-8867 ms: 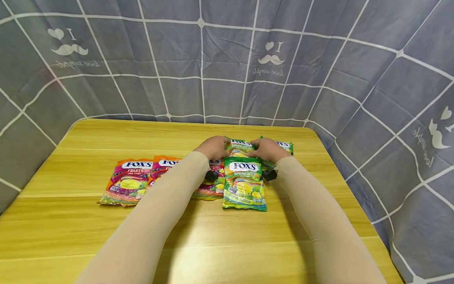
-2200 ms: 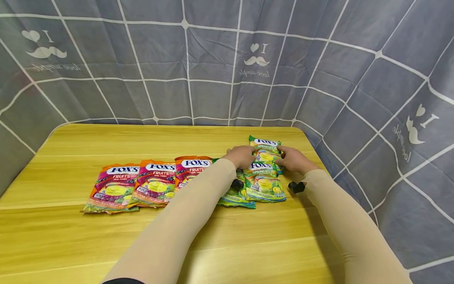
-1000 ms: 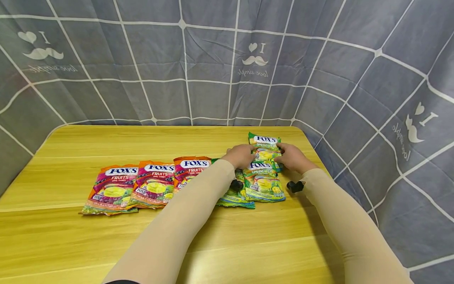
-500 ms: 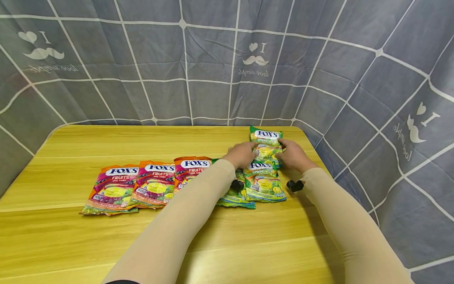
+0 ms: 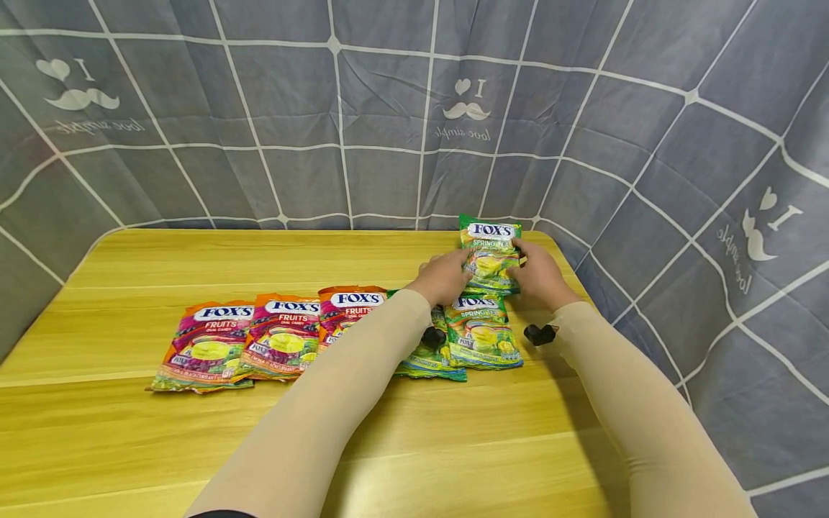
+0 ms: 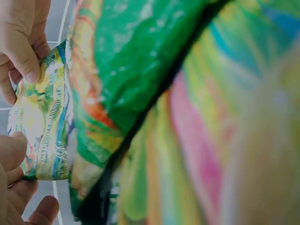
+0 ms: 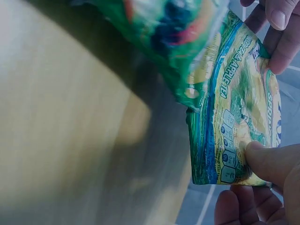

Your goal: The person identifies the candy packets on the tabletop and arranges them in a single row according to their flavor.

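Both hands hold a green Fox's Spring Tea candy bag (image 5: pixel 490 252) by its two sides, near the back right of the table. It stands tilted up with its printed front facing the head camera. My left hand (image 5: pixel 443 278) pinches the left side; my right hand (image 5: pixel 541 277) pinches the right side, its thumb (image 7: pixel 258 157) lying on the front. Just below it lies a second green candy bag (image 5: pixel 482 338). A third green candy bag (image 5: pixel 424 363) is partly hidden under the left forearm. In the left wrist view, blurred wrappers fill the middle and right.
Three orange-purple Fox's Fruits bags lie in a row to the left: the leftmost bag (image 5: pixel 210 349), the middle bag (image 5: pixel 281 342) and the right bag (image 5: pixel 350 302), partly behind the left sleeve. A grey checked curtain (image 5: pixel 388 108) surrounds the wooden table (image 5: pixel 162 446).
Over the last second the held green bag has risen and tilted more upright, away from the green bag below it. Both hands moved up slightly with it. The other bags have stayed put.
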### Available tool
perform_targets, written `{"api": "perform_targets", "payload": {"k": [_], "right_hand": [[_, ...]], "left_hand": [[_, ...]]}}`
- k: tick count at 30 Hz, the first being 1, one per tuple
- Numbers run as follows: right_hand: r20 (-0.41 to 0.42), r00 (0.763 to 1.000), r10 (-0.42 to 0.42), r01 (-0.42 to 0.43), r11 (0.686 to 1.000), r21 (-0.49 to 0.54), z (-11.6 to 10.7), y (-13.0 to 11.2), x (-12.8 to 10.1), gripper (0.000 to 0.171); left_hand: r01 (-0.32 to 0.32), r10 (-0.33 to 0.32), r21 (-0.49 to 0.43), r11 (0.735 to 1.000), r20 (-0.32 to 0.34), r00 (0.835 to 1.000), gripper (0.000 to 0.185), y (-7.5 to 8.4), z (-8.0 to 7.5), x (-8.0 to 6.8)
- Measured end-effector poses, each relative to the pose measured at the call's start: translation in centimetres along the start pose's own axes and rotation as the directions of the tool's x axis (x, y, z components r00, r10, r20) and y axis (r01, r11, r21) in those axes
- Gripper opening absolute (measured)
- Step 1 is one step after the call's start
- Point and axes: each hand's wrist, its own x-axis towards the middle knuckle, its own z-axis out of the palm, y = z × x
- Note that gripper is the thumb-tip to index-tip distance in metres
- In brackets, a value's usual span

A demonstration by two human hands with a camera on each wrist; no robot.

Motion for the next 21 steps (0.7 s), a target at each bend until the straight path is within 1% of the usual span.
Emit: {"api": "perform_targets", "payload": {"k": [5,9,12,14,19,21], "right_hand": [[-0.04,0.999,-0.007,0.008,1.0,0.025,-0.9,-0.6,0.0,0.07],[-0.044,0.999,-0.016,0.017,0.999,0.028,-2.0,-1.2,-0.5,0.069],[-0.033,0.999,-0.016,0.016,1.0,0.003,-2.9,-1.5,-0.9,0.07],[-0.022,0.999,-0.027,0.027,1.0,-0.012,-3.5,-1.6,-1.2,0.071],[0.018,0.999,-0.048,0.048,0.998,-0.03,-5.0,-1.4,-2.3,0.071],[0.035,0.998,-0.049,0.05,0.998,-0.029,-5.5,-1.2,-2.8,0.07]], "left_hand": [[-0.023,0.023,-0.01,1.0,-0.04,0.999,0.064,0.4,-0.5,0.0],[-0.065,0.061,-0.051,0.997,-0.07,0.996,0.063,0.7,-0.9,0.0],[-0.097,0.087,-0.111,0.989,-0.092,0.992,0.061,1.0,-1.0,0.0],[-0.115,0.099,-0.134,0.984,-0.117,0.988,0.059,1.3,-1.1,0.0],[-0.125,0.093,-0.209,0.97,-0.156,0.983,0.059,2.1,-1.0,-0.4],[-0.128,0.089,-0.27,0.954,-0.151,0.985,0.063,2.5,-0.9,-0.5]]}}
